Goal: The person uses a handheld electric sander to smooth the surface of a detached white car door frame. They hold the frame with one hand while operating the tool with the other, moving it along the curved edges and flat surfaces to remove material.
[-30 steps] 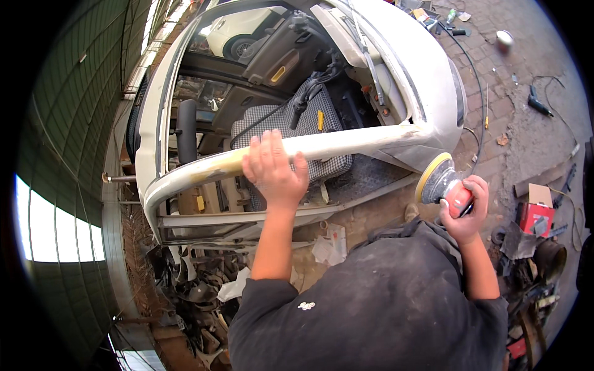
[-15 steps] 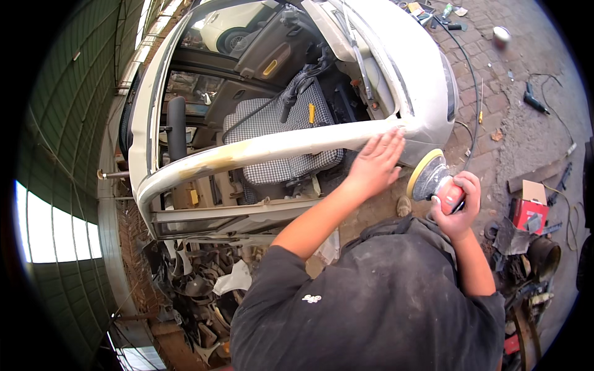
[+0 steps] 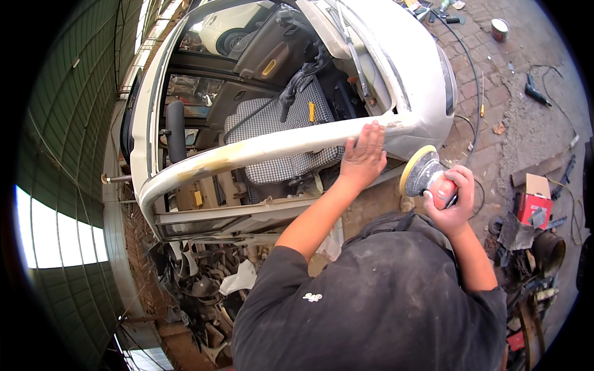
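Observation:
My left hand (image 3: 365, 153) lies flat with stretched fingers on the white curved pillar (image 3: 291, 140) of a car body shell, close to where it meets the front fender. My right hand (image 3: 453, 196) is wrapped round the red body of a disc sander (image 3: 433, 178). The sander's round yellow-edged pad is tilted up toward the car and stands a little apart from the fender (image 3: 427, 123). Farther left along the pillar runs a yellowish filler patch (image 3: 213, 159). Inside the body shows a checkered seat (image 3: 272, 117).
Car scraps (image 3: 210, 287) pile up below the car at the left. On the right lie a red box (image 3: 533, 207), a dark power tool (image 3: 536, 93) with its cord and a tin can (image 3: 499, 29). A black cable (image 3: 473, 68) crosses the brick paving.
My left hand has slid a little to the left along the pillar. The right hand with the sander has shifted slightly left too.

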`<state>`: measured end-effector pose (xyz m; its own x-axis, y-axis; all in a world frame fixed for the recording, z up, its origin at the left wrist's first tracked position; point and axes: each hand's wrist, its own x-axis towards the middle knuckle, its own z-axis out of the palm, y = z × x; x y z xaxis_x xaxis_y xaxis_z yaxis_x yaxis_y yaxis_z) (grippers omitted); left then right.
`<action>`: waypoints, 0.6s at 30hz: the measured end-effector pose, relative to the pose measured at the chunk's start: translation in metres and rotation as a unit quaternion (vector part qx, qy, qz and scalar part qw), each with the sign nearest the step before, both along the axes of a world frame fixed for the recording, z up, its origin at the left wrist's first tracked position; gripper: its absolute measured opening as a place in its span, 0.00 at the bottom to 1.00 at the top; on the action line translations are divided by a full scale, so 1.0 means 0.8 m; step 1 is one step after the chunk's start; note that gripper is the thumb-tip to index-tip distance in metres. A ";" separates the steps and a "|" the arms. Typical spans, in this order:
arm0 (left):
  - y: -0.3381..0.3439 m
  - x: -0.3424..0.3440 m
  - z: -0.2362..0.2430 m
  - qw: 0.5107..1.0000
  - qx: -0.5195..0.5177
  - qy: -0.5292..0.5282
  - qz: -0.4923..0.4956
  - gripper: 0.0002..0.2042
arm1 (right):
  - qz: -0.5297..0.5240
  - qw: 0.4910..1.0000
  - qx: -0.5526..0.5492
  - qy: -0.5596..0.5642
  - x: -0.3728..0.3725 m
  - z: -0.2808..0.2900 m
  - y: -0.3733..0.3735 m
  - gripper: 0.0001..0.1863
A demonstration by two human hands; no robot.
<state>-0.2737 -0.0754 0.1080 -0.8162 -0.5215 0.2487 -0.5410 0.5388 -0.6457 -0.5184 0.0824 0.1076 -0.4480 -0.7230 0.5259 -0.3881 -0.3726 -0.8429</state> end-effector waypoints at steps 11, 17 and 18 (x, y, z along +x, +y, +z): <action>-0.001 0.133 0.253 0.982 -0.014 0.108 -0.154 0.16 | 0.028 0.994 0.102 -0.013 0.061 0.056 -0.080 0.28; -0.045 0.176 0.314 0.960 -0.239 0.125 -0.081 0.16 | 0.085 0.985 0.149 0.001 0.078 0.124 -0.136 0.25; -0.048 0.170 0.307 0.953 -0.260 0.130 -0.089 0.16 | 0.100 0.983 0.153 0.013 0.079 0.123 -0.140 0.26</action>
<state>-0.1377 -0.1138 0.3538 -0.7559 -0.1315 0.6413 -0.6487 0.2816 -0.7070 -0.4548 -0.0298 0.2061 -0.2707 -0.9212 0.2795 -0.3558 -0.1741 -0.9182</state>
